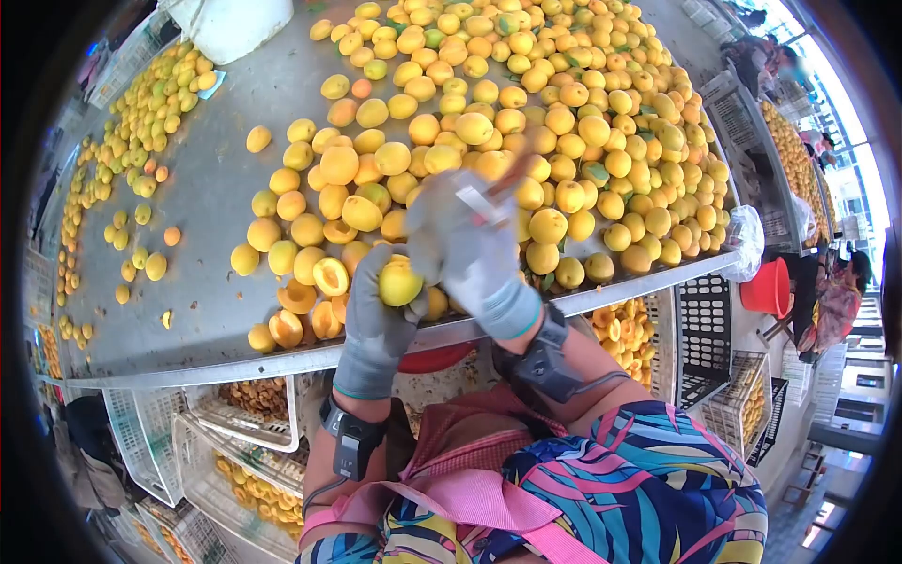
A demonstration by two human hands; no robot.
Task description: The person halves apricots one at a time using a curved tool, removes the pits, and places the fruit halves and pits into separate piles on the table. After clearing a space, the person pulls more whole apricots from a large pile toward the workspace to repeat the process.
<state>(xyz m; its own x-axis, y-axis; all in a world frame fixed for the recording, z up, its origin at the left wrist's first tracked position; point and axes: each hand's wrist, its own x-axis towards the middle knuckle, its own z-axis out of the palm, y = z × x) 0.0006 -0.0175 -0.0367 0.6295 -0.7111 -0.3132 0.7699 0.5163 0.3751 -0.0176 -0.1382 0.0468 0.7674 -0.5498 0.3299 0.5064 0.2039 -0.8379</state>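
My left hand (369,324), in a grey glove, is closed round a yellow-green apricot (400,283) at the table's near edge. My right hand (460,240), gloved too and smeared by motion, is just right of that fruit. It grips what looks like a small knife (484,202), with a shiny metal part and a blurred reddish-brown end pointing up and away. Cut apricot halves (331,276) lie by my left hand, some with the hollow showing. A big heap of whole apricots (583,122) spreads beyond both hands.
The metal table (216,235) has a raised near edge. More apricots (160,94) lie at the far left, near a white bucket (235,23). Below stand crates of halves (258,489), a black crate (705,324) and a red bucket (766,287). A person (836,301) sits at the right.
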